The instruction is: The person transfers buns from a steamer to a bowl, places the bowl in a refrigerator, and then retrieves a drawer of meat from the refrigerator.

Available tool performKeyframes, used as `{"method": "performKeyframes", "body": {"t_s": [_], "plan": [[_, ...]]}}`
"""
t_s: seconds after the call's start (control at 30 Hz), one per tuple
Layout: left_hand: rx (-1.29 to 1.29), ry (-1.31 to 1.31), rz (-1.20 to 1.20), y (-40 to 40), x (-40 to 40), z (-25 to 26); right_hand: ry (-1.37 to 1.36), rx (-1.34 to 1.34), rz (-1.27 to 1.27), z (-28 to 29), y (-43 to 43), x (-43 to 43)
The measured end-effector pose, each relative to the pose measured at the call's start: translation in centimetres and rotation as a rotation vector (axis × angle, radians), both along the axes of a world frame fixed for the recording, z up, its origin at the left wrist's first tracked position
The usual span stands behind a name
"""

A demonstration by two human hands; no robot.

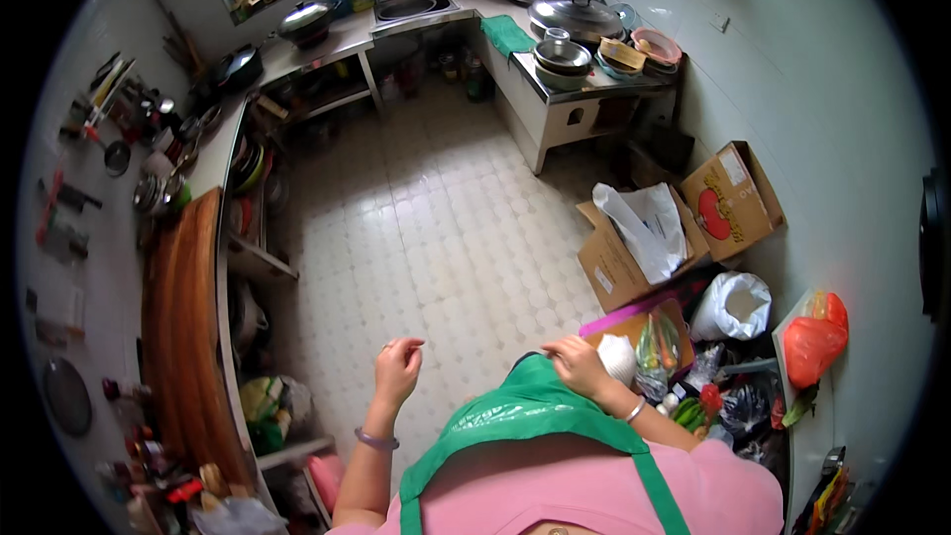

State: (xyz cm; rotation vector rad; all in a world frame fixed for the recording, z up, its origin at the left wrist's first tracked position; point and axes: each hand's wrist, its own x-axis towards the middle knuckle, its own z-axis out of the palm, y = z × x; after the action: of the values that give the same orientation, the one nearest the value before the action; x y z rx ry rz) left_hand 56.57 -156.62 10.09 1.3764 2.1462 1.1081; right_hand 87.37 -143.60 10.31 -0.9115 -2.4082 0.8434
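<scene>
My left hand (399, 371) hangs in the air over the tiled floor (423, 260), its fingers curled loosely inward with nothing visible in them. A pale purple bangle (377, 440) circles that wrist. On the other side, my right hand (578, 365) is bent inward beside the edge of the green apron (513, 409) on my body. Its fingertips point left and down, and their undersides are hidden, so I cannot tell whether they touch the cloth. A silver bracelet (636, 409) is on the right wrist. Close by that hand lies a white foam-net-like bundle (616, 361).
Left runs a counter with a wooden board (178, 334). A sink (414, 9) and lidded wok (304, 21) stand at the back. Stacked bowls (562, 59) sit on the right counter. Cardboard boxes (631, 267), a white sack (732, 306) and bagged vegetables (660, 345) crowd the right wall.
</scene>
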Motion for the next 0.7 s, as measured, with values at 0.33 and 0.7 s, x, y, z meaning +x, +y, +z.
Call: {"method": "performKeyframes", "body": {"t_s": [0.33,0.7], "plan": [[0.018,0.062,-0.152,31.7,-12.6,1.9,0.103,-0.223,-0.242,-6.8,29.8,-13.4],[-0.117,-0.162,0.183,49.6,-28.7,-2.2,0.293,-0.549,-0.237,-7.3,65.8,-38.9]]}}
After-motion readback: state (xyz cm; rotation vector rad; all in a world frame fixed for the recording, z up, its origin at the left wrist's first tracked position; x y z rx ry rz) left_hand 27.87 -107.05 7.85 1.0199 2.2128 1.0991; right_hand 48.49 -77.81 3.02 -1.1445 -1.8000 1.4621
